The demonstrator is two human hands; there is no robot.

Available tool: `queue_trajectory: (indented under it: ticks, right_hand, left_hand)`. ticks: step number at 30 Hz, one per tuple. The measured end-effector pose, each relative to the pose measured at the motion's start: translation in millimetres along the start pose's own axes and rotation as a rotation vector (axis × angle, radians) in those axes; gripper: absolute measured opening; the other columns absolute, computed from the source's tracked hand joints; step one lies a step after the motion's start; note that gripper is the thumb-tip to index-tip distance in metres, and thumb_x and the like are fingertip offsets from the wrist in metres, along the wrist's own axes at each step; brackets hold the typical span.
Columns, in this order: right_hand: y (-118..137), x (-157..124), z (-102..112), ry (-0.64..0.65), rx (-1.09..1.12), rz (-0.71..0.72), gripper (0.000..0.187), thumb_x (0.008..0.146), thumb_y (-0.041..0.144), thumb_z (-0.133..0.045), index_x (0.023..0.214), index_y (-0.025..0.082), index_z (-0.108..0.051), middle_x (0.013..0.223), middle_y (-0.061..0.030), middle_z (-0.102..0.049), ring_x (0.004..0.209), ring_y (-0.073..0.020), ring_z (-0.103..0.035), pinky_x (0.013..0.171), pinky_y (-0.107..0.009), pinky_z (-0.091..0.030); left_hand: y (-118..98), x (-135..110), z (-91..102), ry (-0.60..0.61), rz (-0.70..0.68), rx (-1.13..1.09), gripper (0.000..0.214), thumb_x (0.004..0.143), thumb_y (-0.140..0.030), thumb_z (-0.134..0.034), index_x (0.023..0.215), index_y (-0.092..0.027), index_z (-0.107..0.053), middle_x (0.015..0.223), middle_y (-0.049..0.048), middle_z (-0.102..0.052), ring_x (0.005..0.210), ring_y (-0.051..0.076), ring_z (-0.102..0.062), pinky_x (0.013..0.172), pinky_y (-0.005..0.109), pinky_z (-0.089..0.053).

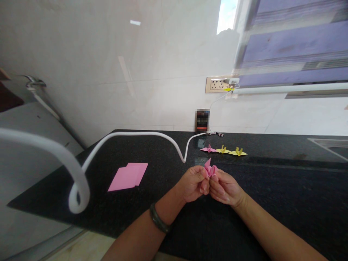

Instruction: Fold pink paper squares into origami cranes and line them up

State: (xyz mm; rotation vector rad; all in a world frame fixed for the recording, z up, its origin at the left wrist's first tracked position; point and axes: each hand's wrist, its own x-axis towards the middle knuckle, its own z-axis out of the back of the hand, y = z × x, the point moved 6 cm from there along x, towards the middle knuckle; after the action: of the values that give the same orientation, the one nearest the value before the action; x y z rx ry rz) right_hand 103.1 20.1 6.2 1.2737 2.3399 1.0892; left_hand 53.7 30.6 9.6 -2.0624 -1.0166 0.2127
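A folded pink paper crane (pixel 210 169) is pinched between my two hands above the dark countertop. My left hand (pixel 195 183), with a dark bangle on its wrist, grips the crane's left side between thumb and fingers. On the other side my right hand (pixel 227 188) has its fingers closed on the paper too. Just behind the hands stand a small pink paper crane (pixel 208 149) and two yellow ones, a middle crane (pixel 223 149) and a right crane (pixel 238 152), in a row. Pink paper sheets (pixel 126 177) lie overlapping to the left.
A white bendy cable-like arm (pixel 141 133) loops across the left and middle of the black countertop (pixel 95 159). A phone-like device (pixel 202 120) leans on the wall under a socket (pixel 217 84). A sink edge (pixel 326 145) shows at the far right.
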Motion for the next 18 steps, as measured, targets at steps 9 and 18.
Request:
queue_trajectory:
  ticks: [9, 18]
  right_hand:
    - [2.1, 1.3, 1.9, -0.04, -0.004, 0.044, 0.026, 0.08, 0.035, -0.046, 0.062, 0.017, -0.042, 0.034, 0.0067, -0.048, 0.021, -0.0048, -0.034, 0.024, -0.013, -0.028]
    - [2.1, 3.9, 5.4, -0.088, -0.037, 0.07, 0.023, 0.08, 0.033, -0.048, 0.066, 0.016, -0.046, 0.034, 0.0071, -0.045, 0.023, -0.0046, -0.036, 0.026, -0.013, -0.03]
  left_hand:
    - [-5.6, 1.0, 0.1, -0.08, -0.032, 0.084, 0.03, 0.071, -0.038, -0.055, 0.058, -0.011, -0.05, 0.038, -0.0016, -0.048, 0.032, 0.006, -0.042, 0.036, 0.018, -0.031]
    - [-8.3, 0.1, 4.3, -0.152, -0.049, 0.165, 0.033, 0.071, -0.04, -0.054, 0.058, -0.01, -0.05, 0.039, -0.0021, -0.046, 0.034, 0.004, -0.039, 0.038, 0.017, -0.029]
